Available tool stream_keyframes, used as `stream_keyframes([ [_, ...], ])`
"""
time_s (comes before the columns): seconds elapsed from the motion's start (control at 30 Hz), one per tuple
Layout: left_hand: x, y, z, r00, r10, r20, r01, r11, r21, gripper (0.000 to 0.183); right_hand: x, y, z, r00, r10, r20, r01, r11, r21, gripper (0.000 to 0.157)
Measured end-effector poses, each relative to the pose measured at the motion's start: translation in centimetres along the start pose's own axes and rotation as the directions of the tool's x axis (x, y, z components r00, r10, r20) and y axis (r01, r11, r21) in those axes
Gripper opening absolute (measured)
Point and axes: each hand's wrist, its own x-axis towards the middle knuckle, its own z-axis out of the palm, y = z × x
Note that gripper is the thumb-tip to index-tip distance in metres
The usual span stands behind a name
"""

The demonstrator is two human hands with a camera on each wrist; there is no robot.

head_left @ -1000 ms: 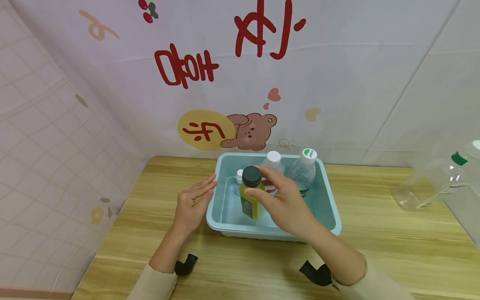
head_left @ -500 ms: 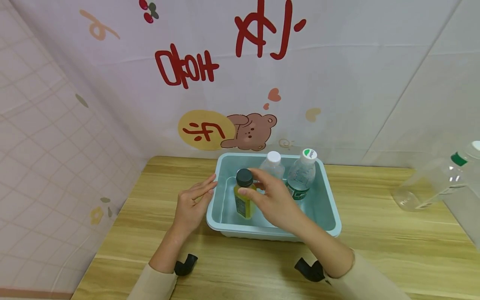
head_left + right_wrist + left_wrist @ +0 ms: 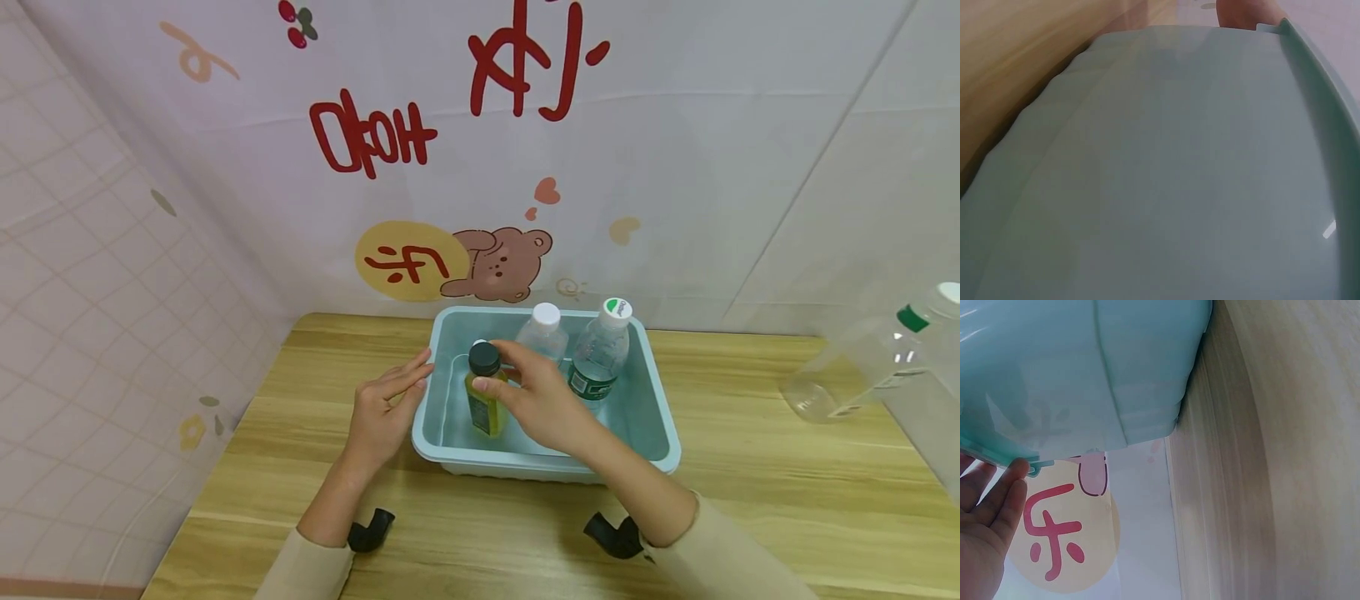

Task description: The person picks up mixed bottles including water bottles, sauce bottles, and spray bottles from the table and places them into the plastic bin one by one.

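Note:
A small square bottle of yellow-green liquid with a dark cap stands upright in the front left of the light blue plastic tub. My right hand reaches over the tub's front rim and holds this bottle just below its cap, thumb in front. With fairly straight fingers, my left hand touches the tub's left rim. The left wrist view shows those fingertips at the rim. Only the tub's outer wall fills most of the right wrist view; the right hand is hidden there.
Inside the tub, a clear bottle with a white cap and a clear bottle with a green label stand at the back. A large clear bottle is at the table's right. A printed cloth hangs behind the wooden table.
My right hand has moved left and slightly down with the yellow-green bottle, uncovering more of the green-labelled bottle. The left hand has stayed at the rim.

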Motion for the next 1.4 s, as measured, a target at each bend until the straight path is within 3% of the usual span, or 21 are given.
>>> stream_keyframes([
  [0.37, -0.2, -0.3, 0.1, 1.0, -0.004, -0.002, 0.004, 1.0, -0.002, 0.023, 0.1, 0.4, 0.4, 0.997, 0.059, 0.058, -0.061, 0.998, 0.035, 0.045],
  [0.57, -0.1, -0.1, 0.1, 1.0, -0.011, 0.002, 0.011, 1.0, 0.008, 0.023, 0.1, 0.7, 0.5, 0.996, 0.045, 0.076, -0.049, 0.998, 0.051, 0.047],
  [1.17, 0.0, 0.2, 0.1, 0.999, -0.037, 0.001, 0.037, 0.999, 0.008, 0.023, -0.2, 0.4, 0.3, 0.992, 0.125, 0.029, -0.125, 0.992, 0.018, 0.044],
  [1.27, 0.1, 0.7, 0.1, 0.999, -0.038, 0.002, 0.038, 0.999, 0.009, 0.023, -0.3, 0.2, 0.1, 0.991, 0.129, 0.026, -0.129, 0.992, -0.002, 0.042],
  [1.4, 0.4, 2.5, -0.1, 0.999, -0.037, 0.002, 0.037, 0.999, 0.012, 0.022, -0.5, 0.1, -0.1, 0.992, 0.126, 0.019, -0.126, 0.992, -0.026, 0.041],
])
